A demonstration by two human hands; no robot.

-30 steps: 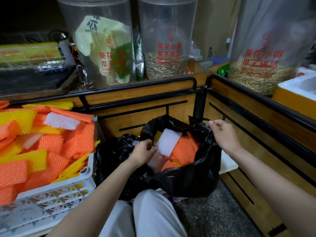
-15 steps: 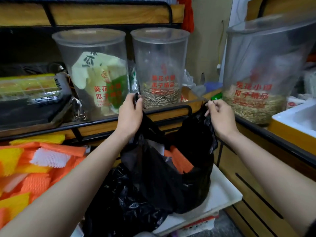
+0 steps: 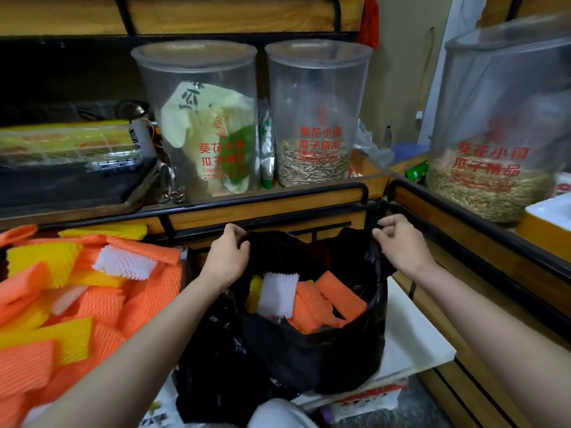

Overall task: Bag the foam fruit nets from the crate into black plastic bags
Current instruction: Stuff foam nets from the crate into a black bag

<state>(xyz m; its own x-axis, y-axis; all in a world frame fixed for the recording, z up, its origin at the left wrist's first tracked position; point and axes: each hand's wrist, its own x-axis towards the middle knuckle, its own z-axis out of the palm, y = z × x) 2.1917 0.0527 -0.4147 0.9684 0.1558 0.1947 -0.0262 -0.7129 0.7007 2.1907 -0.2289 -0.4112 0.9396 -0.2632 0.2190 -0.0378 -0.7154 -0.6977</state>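
Observation:
A black plastic bag (image 3: 312,356) stands open in the middle, on a white board. Inside it lie orange, white and yellow foam fruit nets (image 3: 312,301). My left hand (image 3: 227,257) grips the bag's left rim. My right hand (image 3: 398,242) pinches the right rim, and the two hold the mouth wide. At the left, a pile of orange, yellow and white foam nets (image 3: 71,291) fills the crate, whose walls are mostly hidden under them.
More black plastic bags (image 3: 213,384) lie crumpled below the open bag. A wooden shelf with a black rail (image 3: 278,208) runs behind, holding clear seed bins (image 3: 312,118). A white board (image 3: 414,338) lies under the bag. Another counter (image 3: 482,239) stands at the right.
Both hands have come down with the bag from the lifted position. The bag's mouth is now spread wide and the nets inside show again.

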